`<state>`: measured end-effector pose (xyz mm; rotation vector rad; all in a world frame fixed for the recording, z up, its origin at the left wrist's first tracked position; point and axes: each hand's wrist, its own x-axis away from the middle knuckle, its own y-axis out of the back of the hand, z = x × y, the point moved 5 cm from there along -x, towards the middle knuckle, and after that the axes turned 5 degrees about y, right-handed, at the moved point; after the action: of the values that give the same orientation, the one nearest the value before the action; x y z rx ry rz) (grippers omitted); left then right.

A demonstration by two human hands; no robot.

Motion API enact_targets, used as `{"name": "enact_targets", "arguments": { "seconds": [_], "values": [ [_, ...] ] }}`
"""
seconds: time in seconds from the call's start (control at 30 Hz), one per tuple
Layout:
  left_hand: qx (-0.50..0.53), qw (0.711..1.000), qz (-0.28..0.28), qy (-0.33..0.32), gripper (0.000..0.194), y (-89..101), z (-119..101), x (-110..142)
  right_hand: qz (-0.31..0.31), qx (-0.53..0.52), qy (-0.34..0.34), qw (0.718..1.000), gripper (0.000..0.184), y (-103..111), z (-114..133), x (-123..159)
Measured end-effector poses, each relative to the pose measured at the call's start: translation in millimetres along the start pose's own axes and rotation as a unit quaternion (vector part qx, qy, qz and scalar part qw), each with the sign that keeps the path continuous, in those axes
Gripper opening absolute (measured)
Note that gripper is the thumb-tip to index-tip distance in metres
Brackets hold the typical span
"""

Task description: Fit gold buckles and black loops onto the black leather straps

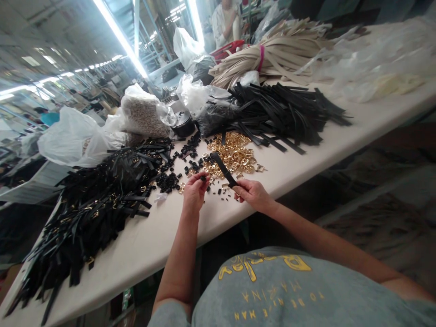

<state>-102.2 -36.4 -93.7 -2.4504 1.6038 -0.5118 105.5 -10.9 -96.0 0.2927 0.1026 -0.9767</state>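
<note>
- While the counter [299, 167] carries the supplies, buckled straps [98, 200] heaped at left look finished.
- Plain straps [289, 109], piled at right, seem left to do.
- Gold buckles [240, 154] lie loose mid-counter, apparently unused.
- Right hand [251, 193] grips one black strap [223, 169] above the counter, seemingly unfinished.
- Left hand [195, 190] pinches a small dark piece [203, 178], its kind unclear.
</note>
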Motion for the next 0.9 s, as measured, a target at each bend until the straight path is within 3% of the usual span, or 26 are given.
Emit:
{"name": "enact_targets", "arguments": {
  "seconds": [0.23,0.4,0.7,0.9],
  "values": [
    [-0.056,0.998,-0.017,-0.037,0.027,-13.0,4,24,0.014,0.052,0.030,0.998,0.025,-3,23,-10],
    [-0.072,0.996,0.014,-0.045,0.028,-24.5,3,35,0.022,0.070,0.033,0.997,0.026,-6,29,-14],
    [-0.069,0.993,0.037,-0.085,0.018,-34.2,-1,38,0.029,0.087,0.037,0.995,0.021,-7,33,-12],
    [-0.120,0.985,0.053,-0.114,0.015,-39.0,-8,41,0.038,0.061,0.033,0.997,0.021,-5,28,-12]
  ]
}}
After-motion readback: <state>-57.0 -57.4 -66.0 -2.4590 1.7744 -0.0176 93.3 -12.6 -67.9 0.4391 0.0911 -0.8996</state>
